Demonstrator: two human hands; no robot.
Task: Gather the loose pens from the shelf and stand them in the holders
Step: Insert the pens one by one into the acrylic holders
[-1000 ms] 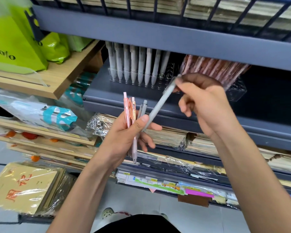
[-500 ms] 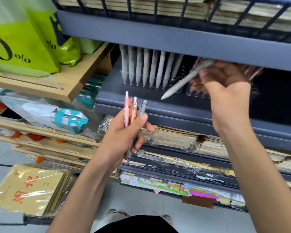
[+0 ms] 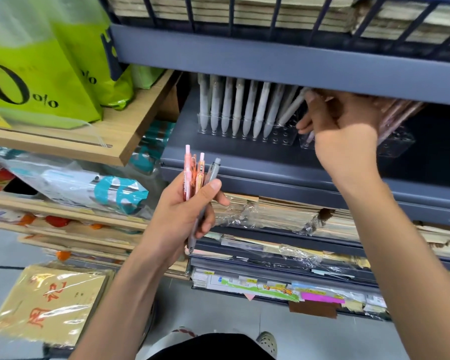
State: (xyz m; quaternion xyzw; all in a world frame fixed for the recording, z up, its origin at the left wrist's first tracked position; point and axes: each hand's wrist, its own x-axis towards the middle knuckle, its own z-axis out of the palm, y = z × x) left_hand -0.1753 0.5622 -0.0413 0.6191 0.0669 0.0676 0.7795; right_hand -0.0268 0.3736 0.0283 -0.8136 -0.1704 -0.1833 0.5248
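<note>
**Right hand at the clear holder, tight under the upper shelf**

Your right hand (image 3: 346, 131) is up inside the slot between the grey shelf deck (image 3: 244, 157) and the front lip of the shelf above (image 3: 270, 63). Little headroom: the knuckles sit just under that lip. The fingers pinch a pale grey pen (image 3: 292, 107), tilted, its tip down in the clear holder (image 3: 283, 133) at the right end of the row of white pens (image 3: 234, 105) standing there. Open holes show in the holder just right of that pen.

A second clear holder (image 3: 398, 144) lies to the right, mostly hidden behind your hand; pinkish pens (image 3: 400, 113) lean in it. Beyond it the deck is dark and open.

Your left hand (image 3: 185, 211) hangs in free space in front of the deck's edge, clenched on a bundle of pink and orange pens (image 3: 192, 172) plus one grey pen (image 3: 211, 172), caps up, thumb pressed across them.

Below the deck: stacked wrapped notebooks (image 3: 283, 214) on lower shelves. Left: a wooden shelf (image 3: 130, 126) with green bags (image 3: 44, 68). Wrapped yellow booklets (image 3: 47, 305) lie low left. Grey floor (image 3: 218, 307) underfoot.
</note>
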